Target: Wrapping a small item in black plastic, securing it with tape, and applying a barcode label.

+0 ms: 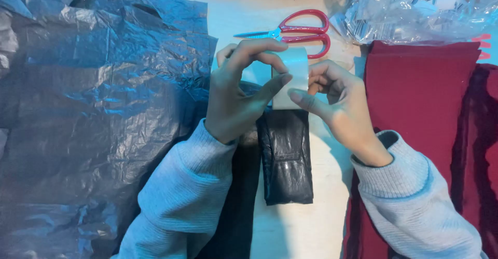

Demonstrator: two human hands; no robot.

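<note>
Left hand [236, 95] and right hand [337, 100] pinch glossy tape roll [291, 77] | crinkled black bag [286, 155] (folded flat) below

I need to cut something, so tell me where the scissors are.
In the head view the red-handled scissors lie on the table at top centre, just beyond the tape roll held in both hands, left of the clear plastic bag.
</note>
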